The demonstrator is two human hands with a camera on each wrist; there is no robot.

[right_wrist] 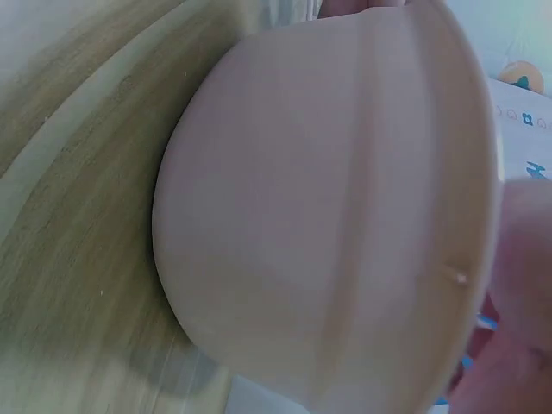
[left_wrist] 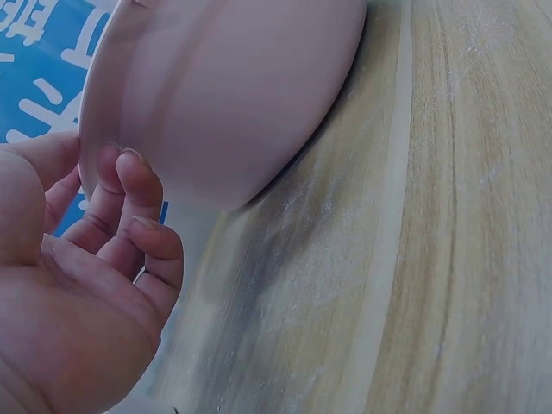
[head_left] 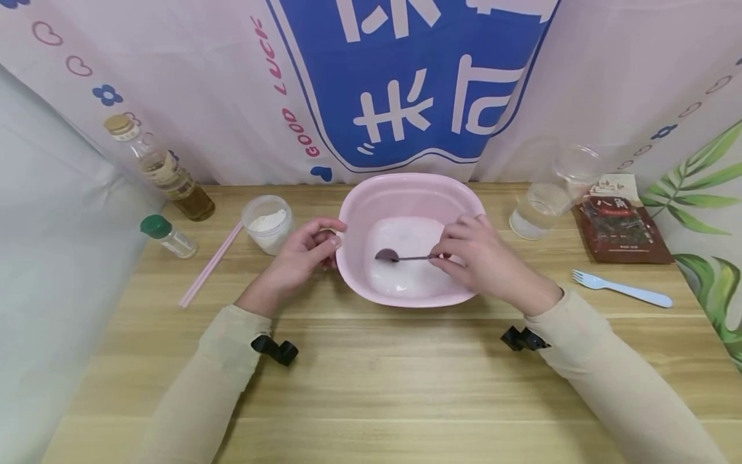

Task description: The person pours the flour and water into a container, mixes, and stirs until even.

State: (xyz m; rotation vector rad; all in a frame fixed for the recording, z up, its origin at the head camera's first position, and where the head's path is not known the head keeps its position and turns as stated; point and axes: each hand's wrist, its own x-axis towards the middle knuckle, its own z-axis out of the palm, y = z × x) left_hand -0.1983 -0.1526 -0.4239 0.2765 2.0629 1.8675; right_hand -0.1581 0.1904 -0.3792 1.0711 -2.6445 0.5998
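While both hands work at it, the scene reads so:
Basin [head_left: 413,193]: pale pink, rounded, glossy, mid-table, white powder inside.
Spoon [head_left: 400,256]: dark metal, bowl resting on the powder.
Right hand [head_left: 481,261]: fingertips pinch the spoon handle.
Left hand [head_left: 301,258]: fingers curled, thumb touching the basin's left rim.
Table [head_left: 371,380]: light wood.

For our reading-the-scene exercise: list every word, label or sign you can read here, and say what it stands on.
"GOOD LUCK": pink letters on the backdrop cloth, left of the blue panel.
Large white characters on the blue panel: cropped, not readable.
Dark red packet: print too small.
Bottle label: blurred.
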